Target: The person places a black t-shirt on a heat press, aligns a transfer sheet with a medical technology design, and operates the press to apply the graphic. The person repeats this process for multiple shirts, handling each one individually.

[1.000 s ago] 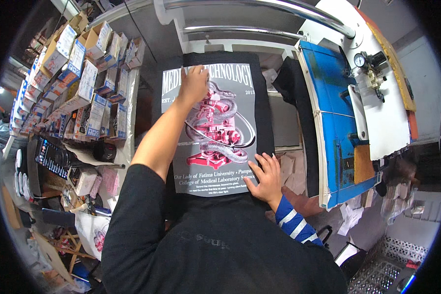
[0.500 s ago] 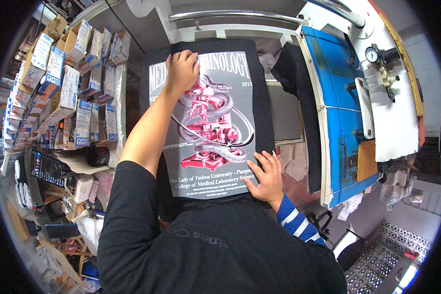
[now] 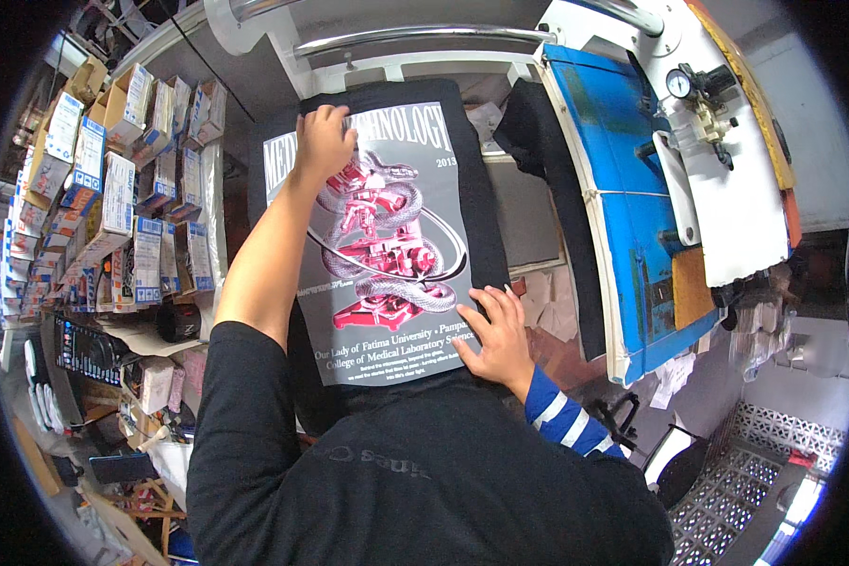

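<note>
A grey printed sheet [image 3: 340,236] with white lettering, a red microscope and a coiling snake lies flat on black fabric [image 3: 476,222], which looks like a shirt spread over a platen. My left hand [image 3: 326,146] rests on the sheet's upper part, covering some of the large lettering. Its fingers point away from me and are slightly bent, with nothing seen in them. Near the sheet's lower right corner, my right hand [image 3: 496,341] lies with spread fingers, partly on the sheet and partly on the black fabric. What is under both palms is hidden.
Right of the fabric stands a blue padded panel [image 3: 623,212] beside a white machine body with a pressure gauge [image 3: 678,83]. A chrome bar [image 3: 424,41] crosses the far side. Stacked cardboard boxes [image 3: 118,193] fill the left. More black cloth [image 3: 538,132] hangs near the panel.
The whole view has shifted, so the sheet, machine and boxes appear further left. Both hands keep about the same places on the sheet.
</note>
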### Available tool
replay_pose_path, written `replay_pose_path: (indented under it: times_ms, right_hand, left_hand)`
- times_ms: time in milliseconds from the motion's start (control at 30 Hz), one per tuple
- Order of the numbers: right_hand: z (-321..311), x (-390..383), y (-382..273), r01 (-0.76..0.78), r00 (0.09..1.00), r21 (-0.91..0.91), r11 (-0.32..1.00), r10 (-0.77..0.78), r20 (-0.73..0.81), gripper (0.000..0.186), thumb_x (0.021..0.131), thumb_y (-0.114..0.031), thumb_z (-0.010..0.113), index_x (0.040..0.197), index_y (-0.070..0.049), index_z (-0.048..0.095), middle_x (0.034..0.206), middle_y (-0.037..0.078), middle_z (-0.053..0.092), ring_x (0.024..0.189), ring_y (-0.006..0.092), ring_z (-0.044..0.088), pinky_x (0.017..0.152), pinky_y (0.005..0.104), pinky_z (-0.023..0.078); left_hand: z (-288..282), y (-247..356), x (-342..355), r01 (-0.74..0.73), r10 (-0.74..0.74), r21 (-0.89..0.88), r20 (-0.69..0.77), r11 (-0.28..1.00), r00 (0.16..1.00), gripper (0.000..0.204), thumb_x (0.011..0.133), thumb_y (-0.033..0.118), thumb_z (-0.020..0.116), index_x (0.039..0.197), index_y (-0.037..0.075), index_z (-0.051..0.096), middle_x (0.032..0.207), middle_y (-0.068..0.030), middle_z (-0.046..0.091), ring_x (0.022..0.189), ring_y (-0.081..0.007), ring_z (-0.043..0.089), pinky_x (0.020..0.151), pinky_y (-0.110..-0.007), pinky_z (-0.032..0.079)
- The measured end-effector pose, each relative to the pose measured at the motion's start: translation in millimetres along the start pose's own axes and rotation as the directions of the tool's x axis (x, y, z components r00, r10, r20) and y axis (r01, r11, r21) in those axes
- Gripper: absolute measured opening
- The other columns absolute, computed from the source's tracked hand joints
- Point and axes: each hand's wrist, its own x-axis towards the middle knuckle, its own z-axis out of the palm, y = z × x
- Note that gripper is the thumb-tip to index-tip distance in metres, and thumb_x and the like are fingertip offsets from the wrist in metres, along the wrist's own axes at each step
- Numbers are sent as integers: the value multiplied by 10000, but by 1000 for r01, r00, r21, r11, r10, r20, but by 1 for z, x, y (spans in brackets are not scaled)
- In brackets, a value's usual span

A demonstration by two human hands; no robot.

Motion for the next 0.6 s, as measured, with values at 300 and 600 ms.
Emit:
replay_pose_path:
  times_ms: [300, 600]
  right_hand:
    - [8, 47, 20, 54, 972, 30, 998, -45, -232, 188, 802, -175, 755, 946, -63, 709, 1196, 154, 651, 1169, 364, 598, 1005, 551, 427]
    - [19, 21, 20, 93, 993, 49, 994, -89, -82, 563, 847, -333, 800, 1328, -66, 678, 1492, 203, 566, 1451, 424, 466, 1247, 593, 293]
  left_hand:
    - [-79, 4, -154, -83, -30, -446, -239, 891, 970, 218, 960, 116, 672, 1137, -3, 719, 1140, -203, 722, 1094, -419, 684, 1001, -465, 533]
    - [-140, 40, -346, 1, -2, -284, -5, 959, 1000, 360, 862, 159, 804, 1205, 65, 751, 1331, -137, 667, 1344, -360, 578, 1232, -601, 336]
